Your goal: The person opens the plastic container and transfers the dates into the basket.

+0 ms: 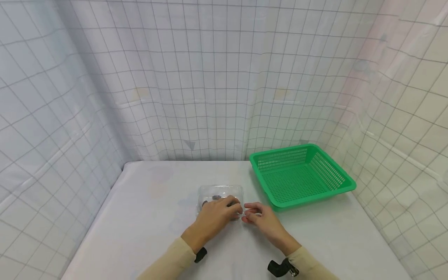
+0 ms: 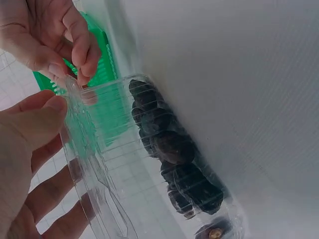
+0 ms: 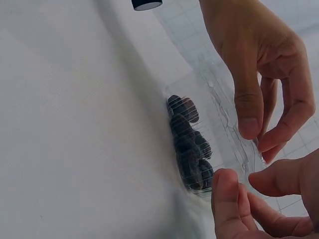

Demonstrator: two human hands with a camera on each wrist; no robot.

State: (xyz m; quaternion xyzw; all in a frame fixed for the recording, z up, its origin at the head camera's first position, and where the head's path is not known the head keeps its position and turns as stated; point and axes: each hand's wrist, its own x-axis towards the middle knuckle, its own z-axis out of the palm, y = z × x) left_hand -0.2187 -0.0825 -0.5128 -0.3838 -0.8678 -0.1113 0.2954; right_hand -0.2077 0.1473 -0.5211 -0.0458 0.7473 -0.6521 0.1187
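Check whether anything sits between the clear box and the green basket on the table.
Nothing visible does. The clear box lies left of the basket, with bare tablecloth between them. Both hands are at the box's near edge: left hand on it, right hand pinching its rim.

We take this for a staged recording booth rather than a home or shop: pale grid-printed curtains (image 1: 210,77) close off three sides, a table (image 1: 147,217) under a plain white cloth fills the floor of it, and a camera mount (image 1: 281,267) is strapped at one wrist
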